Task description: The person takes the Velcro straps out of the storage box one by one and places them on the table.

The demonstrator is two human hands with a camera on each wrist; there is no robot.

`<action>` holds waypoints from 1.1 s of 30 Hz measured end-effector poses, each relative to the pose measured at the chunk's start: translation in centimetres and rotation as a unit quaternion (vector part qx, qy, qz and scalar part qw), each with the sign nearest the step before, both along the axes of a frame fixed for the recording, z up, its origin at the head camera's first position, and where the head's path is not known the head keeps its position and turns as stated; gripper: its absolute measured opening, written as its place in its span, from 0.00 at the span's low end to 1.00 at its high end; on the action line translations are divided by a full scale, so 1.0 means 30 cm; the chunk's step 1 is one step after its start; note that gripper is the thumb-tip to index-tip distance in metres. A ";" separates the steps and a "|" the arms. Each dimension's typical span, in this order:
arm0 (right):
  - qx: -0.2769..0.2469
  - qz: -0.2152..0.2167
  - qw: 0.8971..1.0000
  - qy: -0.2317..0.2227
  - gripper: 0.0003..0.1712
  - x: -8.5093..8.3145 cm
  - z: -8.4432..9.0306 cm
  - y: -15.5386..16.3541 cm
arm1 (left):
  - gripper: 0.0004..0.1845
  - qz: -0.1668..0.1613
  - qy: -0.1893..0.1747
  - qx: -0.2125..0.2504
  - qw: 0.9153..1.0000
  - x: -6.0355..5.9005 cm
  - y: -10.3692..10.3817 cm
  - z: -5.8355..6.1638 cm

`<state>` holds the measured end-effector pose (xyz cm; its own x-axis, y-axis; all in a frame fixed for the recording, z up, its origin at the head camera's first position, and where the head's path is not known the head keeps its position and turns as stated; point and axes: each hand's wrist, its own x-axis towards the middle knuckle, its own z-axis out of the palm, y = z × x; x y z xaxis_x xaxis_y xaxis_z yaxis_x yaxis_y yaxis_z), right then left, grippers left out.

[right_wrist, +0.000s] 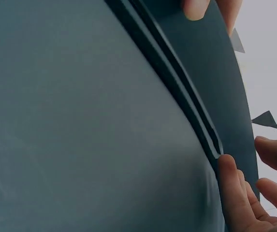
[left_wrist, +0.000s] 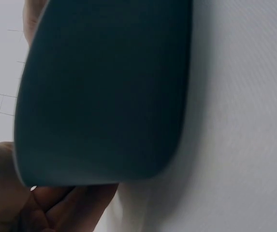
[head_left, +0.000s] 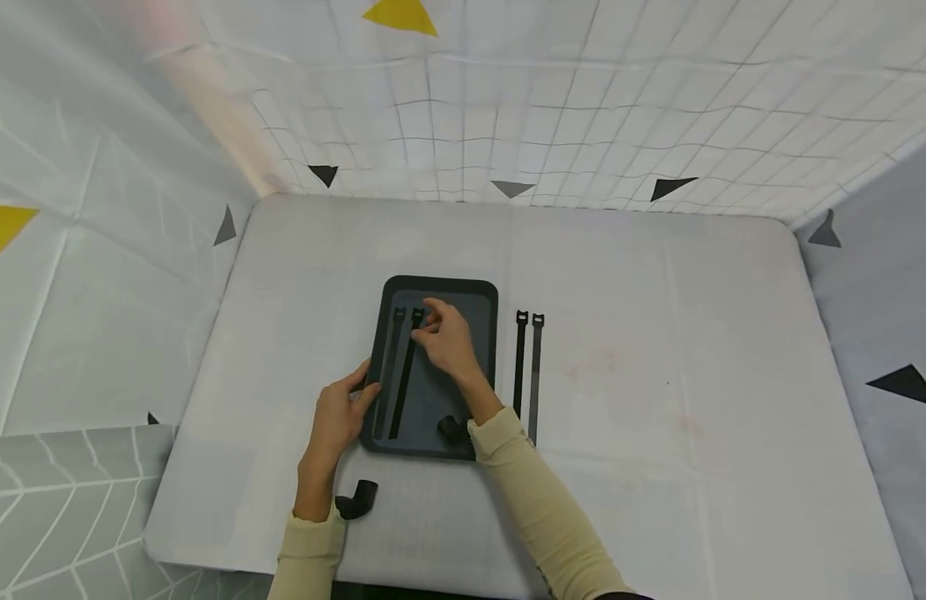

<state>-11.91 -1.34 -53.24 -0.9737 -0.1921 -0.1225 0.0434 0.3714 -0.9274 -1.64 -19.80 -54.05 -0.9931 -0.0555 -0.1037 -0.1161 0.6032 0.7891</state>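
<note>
My left hand [head_left: 339, 417] grips the left rim of a dark grey tray [head_left: 447, 287], thumb over the edge and fingers along the outer wall [left_wrist: 99, 96]. Two black cable straps [head_left: 404, 379] with slotted heads lie lengthwise side by side in the tray's left half. Over the tray, my right hand [head_left: 446, 340] is by the head of the inner strap. Its thumb and fingers [right_wrist: 229, 181] are spread apart, one tip right at the strap end. A black elbow-shaped piece [head_left: 449, 429] sits in the tray's lower right, partly hidden by the right sleeve.
Right of the tray, two more cable straps [head_left: 520, 358] lie parallel on the white table [head_left: 695, 333], their lower ends near the right sleeve. Another black elbow piece [head_left: 359, 500] rests on the table beside the left wrist. White sheets [head_left: 545, 108] with coloured triangles surround the table.
</note>
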 end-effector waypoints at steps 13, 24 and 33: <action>0.039 0.005 0.999 0.000 0.33 -0.021 -0.025 0.000 | 0.26 -0.002 0.006 -0.010 1.000 -0.010 0.008 0.005; 0.092 0.008 0.996 0.004 0.34 -0.035 -0.039 -0.017 | 0.26 0.002 0.000 -0.017 1.000 0.000 0.005 0.002; 0.118 0.018 0.993 0.015 0.35 -0.043 -0.049 -0.024 | 0.26 0.003 0.008 -0.019 1.000 0.006 0.009 0.005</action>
<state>-13.19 -2.07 -54.72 -0.9708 -0.1956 -0.1389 -0.0003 0.5801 -0.8146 -1.47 -19.52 -53.91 -0.9942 -0.0653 -0.0859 -0.1078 0.6313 0.7680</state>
